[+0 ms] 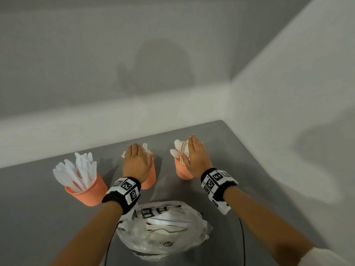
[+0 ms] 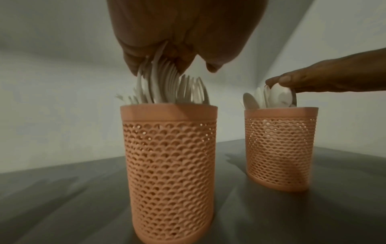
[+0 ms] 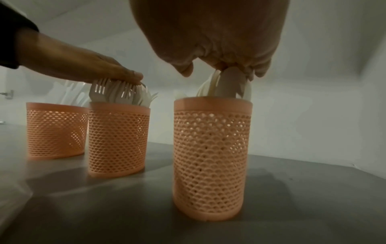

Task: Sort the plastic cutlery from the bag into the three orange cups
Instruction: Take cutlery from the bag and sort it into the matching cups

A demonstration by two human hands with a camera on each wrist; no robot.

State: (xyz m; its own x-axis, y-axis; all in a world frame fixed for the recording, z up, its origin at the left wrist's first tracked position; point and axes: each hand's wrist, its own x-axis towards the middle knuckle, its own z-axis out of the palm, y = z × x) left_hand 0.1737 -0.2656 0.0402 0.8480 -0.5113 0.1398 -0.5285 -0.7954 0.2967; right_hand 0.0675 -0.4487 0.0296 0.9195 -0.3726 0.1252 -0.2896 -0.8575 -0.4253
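Three orange mesh cups stand in a row on the grey table (image 1: 253,181). The left cup (image 1: 89,192) holds white knives (image 1: 80,169). My left hand (image 1: 136,160) lies flat, fingers straight, on the tips of the forks (image 2: 167,89) in the middle cup (image 2: 171,165). My right hand (image 1: 195,156) rests the same way on the bowls of the spoons (image 2: 279,97) in the right cup (image 2: 279,148). Neither hand grips anything. The clear plastic bag (image 1: 163,229) lies near me between my forearms, with white cutlery showing inside.
White walls close the table at the back and on the right, meeting in a corner just behind the spoon cup (image 3: 211,156). A thin black cable (image 1: 242,237) runs along the table beside the bag.
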